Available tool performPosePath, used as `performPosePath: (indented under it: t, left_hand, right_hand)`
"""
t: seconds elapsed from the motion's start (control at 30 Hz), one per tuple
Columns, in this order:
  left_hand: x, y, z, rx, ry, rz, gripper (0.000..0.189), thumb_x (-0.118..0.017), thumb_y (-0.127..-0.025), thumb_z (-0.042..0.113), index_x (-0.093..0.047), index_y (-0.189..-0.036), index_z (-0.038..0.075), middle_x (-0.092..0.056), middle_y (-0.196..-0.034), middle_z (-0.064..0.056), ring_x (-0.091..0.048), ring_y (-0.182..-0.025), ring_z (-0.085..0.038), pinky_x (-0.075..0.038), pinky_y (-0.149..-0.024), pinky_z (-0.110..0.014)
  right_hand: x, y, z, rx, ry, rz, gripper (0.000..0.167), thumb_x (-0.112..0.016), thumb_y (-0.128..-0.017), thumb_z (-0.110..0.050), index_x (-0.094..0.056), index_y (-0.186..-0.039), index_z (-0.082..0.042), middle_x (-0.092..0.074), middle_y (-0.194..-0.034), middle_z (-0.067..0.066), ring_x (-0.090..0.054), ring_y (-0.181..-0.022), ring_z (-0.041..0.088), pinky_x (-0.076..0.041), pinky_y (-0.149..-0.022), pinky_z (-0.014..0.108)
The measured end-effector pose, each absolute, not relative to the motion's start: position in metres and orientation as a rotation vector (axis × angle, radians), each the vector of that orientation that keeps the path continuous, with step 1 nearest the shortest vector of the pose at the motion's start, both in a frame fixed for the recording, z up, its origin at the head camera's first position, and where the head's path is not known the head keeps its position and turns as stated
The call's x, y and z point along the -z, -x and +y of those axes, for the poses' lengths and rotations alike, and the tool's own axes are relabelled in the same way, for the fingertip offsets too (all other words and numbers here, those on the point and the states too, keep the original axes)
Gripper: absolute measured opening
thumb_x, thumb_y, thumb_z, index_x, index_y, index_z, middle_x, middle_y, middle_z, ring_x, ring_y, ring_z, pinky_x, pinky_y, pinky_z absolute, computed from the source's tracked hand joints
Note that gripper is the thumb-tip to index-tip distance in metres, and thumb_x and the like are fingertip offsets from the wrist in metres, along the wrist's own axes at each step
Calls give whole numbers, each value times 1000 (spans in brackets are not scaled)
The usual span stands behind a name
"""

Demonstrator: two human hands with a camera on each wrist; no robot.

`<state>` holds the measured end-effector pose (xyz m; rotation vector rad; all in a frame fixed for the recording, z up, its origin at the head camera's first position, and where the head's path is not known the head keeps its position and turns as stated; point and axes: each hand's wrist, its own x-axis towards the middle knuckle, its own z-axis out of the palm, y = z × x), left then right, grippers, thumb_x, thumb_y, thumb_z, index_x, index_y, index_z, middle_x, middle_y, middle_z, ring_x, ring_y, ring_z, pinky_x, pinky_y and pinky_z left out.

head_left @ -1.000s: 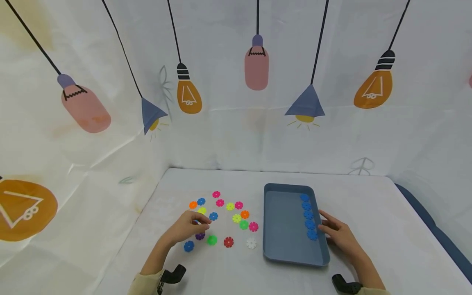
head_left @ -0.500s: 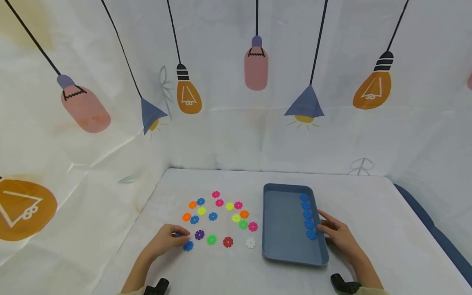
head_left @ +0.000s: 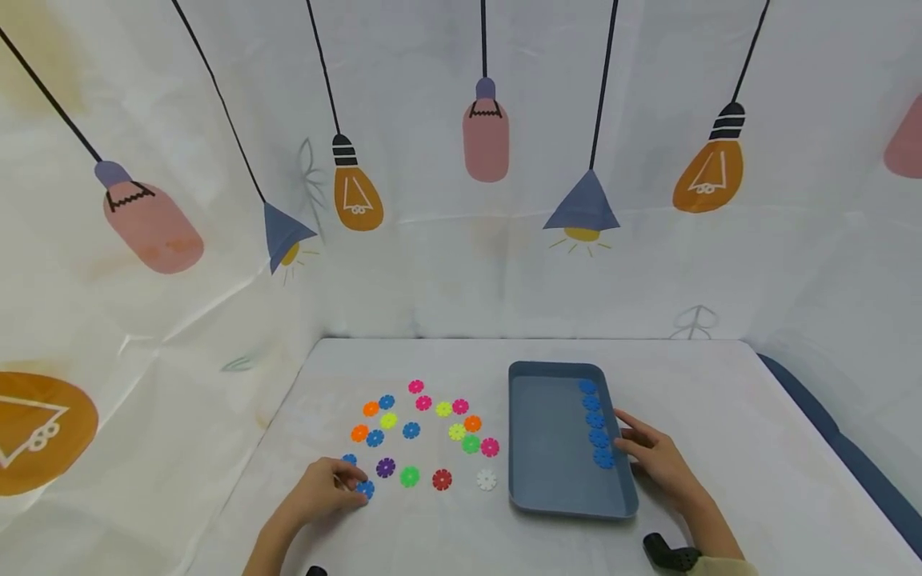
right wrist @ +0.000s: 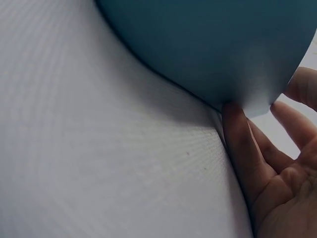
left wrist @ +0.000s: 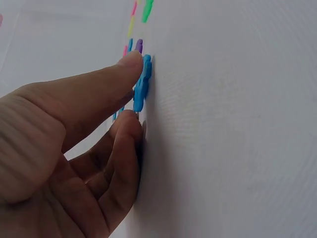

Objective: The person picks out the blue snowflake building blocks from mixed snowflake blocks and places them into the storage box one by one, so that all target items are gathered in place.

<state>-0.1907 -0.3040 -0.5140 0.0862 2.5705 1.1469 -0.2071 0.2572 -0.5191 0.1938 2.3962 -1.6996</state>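
Observation:
Small flower-shaped plastic discs in several colours lie scattered on the white table. My left hand is at the near left of them, its thumb and curled fingers around the edge of a blue flower-shaped disc. In the left wrist view that blue disc shows edge-on at the thumb tip, close to the tabletop. Another blue disc lies just beyond the fingers. On the right, my right hand touches the outer right wall of a blue-grey tray with extended fingertips. A column of blue discs lies inside along the tray's right side.
Nearest the left hand are a purple disc and a green disc. A red disc and a white disc lie between them and the tray. Behind the table hangs a white cloth printed with lamps.
My left hand has moved left and nearer to me, away from the upper blue discs, down to the nearest blue disc. My right hand stays at the tray. The head view has shifted slightly.

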Motion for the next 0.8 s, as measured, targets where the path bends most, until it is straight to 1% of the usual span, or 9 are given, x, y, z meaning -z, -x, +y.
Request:
performPosePath:
  t: [0.17,0.33,0.43,0.63,0.8]
  left_hand:
    - [515,192,-300,-1101,-75,2607,34,-89,-67,23,-74,-94,10,-58,-74,-1,-51,-69,-17,-46,-56,-26]
    - [512,190,-297,-1067,-4,2641,34,-90,-65,21,-72,-91,10,-57,-75,-1,-50,-70,-17,-44,-56,-26]
    - [512,189,-295,-1073,3,2653,33,-90,-65,21,-72,-91,11,-58,-76,-1,-51,-71,-17,-45,-58,-26]
    - [511,188,-297,-1163,-70,2656,28,-88,-70,19,-74,-92,9,-63,-78,1,-55,-72,-17,-50,-62,-26]
    - [513,184,-300,-1297,-24,2594,22,-83,-77,15,-74,-94,5,-66,-83,-1,-59,-74,-19,-54,-64,-26]
  right_hand:
    - [519,207,256,1708,-205,2404,66,-64,-95,-27,-35,-152,-14,-46,-138,27,-49,-121,36,-53,-86,44]
    - [521,205,255,1718,-197,2408,65,-65,-95,-26,-36,-151,-12,-46,-138,29,-48,-122,37,-54,-86,44]
    - [523,204,256,1722,-184,2412,66,-65,-95,-27,-36,-151,-11,-46,-137,29,-49,-121,38,-53,-86,45]
    - [522,207,259,1714,-178,2420,65,-64,-95,-28,-35,-151,-12,-48,-136,28,-51,-119,36,-53,-87,45]
    - [522,208,257,1714,-183,2413,65,-65,-94,-28,-36,-151,-12,-50,-135,27,-52,-117,35,-54,-86,44]
